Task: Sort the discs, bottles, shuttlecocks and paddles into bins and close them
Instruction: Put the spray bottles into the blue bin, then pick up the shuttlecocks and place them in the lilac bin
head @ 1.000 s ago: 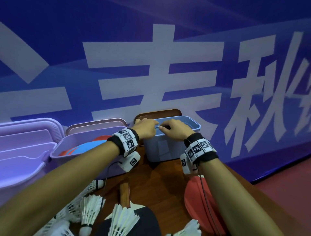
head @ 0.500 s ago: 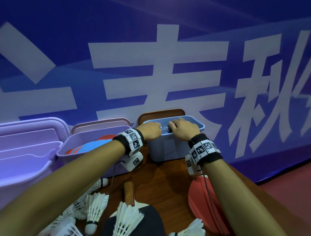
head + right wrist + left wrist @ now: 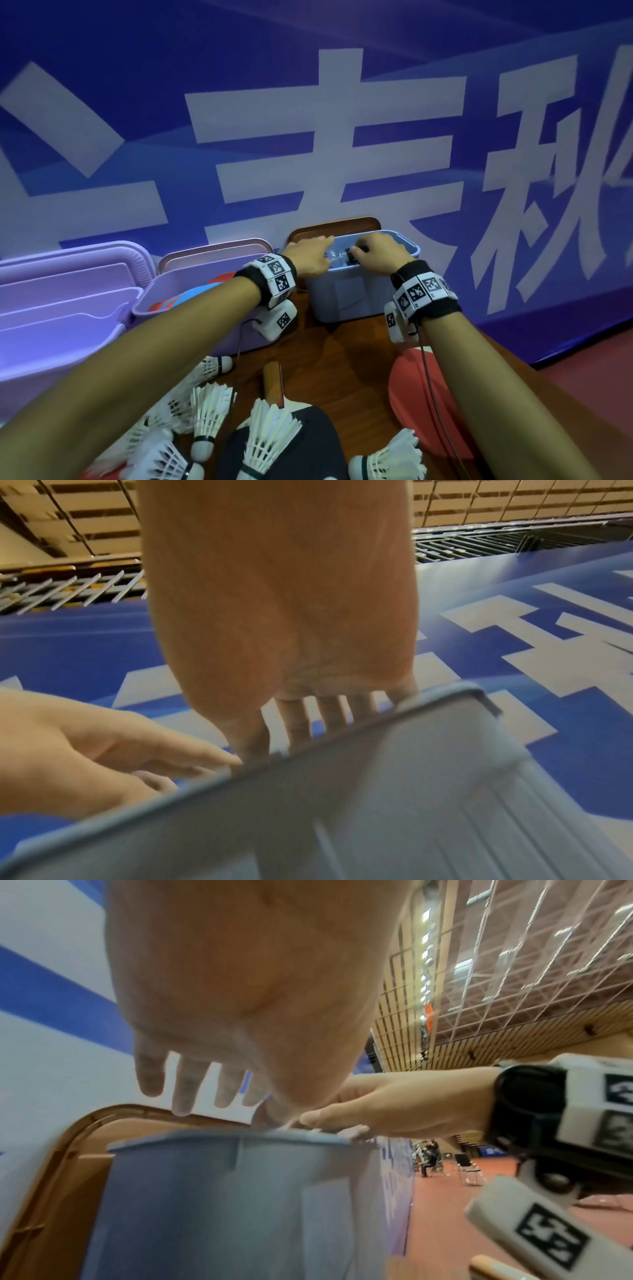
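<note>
A clear bottle [image 3: 337, 262] with a black cap lies across the mouth of the blue bin [image 3: 346, 294] at the back of the table. My right hand [image 3: 375, 253] grips its cap end, fingers dipping past the bin's near rim [image 3: 377, 764]. My left hand [image 3: 313, 258] hovers over the bin's left side with fingers straight [image 3: 185, 1085], just touching the bottle. Several white shuttlecocks [image 3: 209, 407] lie near me, beside a black paddle [image 3: 308, 445] and a red paddle [image 3: 411, 387]. Blue and red discs [image 3: 191, 294] fill the lilac bin [image 3: 171, 308].
The blue bin's brown lid [image 3: 335, 224] leans against the blue banner wall behind it. A large purple bin [image 3: 51, 308] stands open at far left. Bare wooden table [image 3: 342, 359] lies between the bins and the paddles. The table's right edge drops to red floor.
Both hands have moved forward over the blue bin with the bottle, which now sits lower in its mouth. My left hand's fingers have straightened off it.
</note>
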